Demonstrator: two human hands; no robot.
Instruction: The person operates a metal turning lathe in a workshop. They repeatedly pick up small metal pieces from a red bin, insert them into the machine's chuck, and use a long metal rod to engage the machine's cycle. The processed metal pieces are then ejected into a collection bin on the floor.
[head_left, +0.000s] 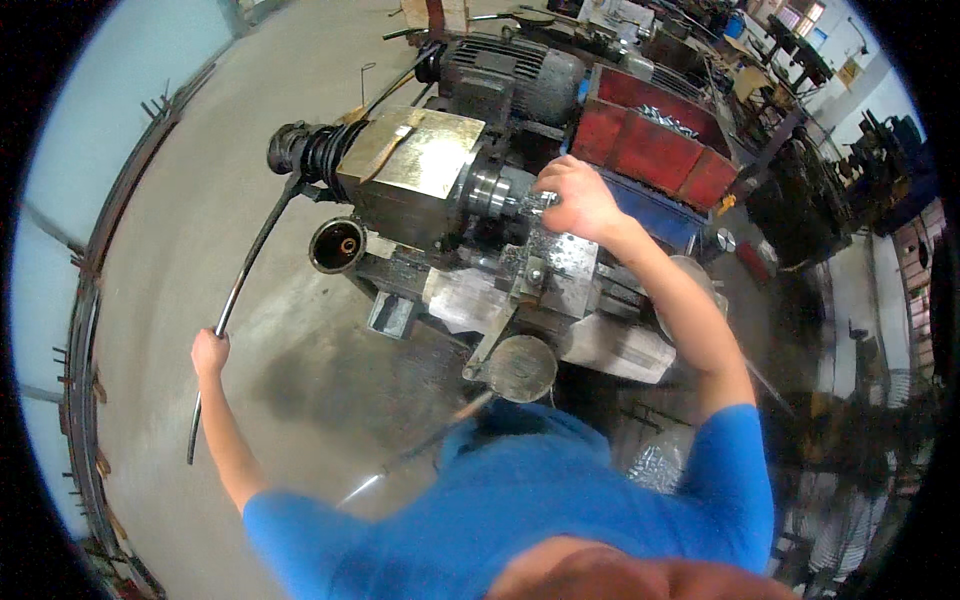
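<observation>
- Our left hand (209, 354) is closed in a fist around a long metal lever (250, 262), out to the left of the machine, with the lever's lower end sticking out below the fist.
- The lever slants up and to the right from our grip, meeting the machine beside a black ribbed pulley (326, 158).
- Our right hand (582, 200) has its fingers curled at the front of a shiny metal chuck (488, 192); we cannot tell whether it grips the small bright part (543, 200) at its fingertips or only touches it.
- Left of the chuck sits a housing topped by a brass-coloured plate (445, 150), on which we see a narrow brown strip (388, 152).
- Behind the housing we have a finned grey motor (540, 88).
- Just beyond our right hand stands a red bin (628, 150) holding small shiny metal pieces (668, 122).
- Nearest our body is a round metal disc (522, 368).
</observation>
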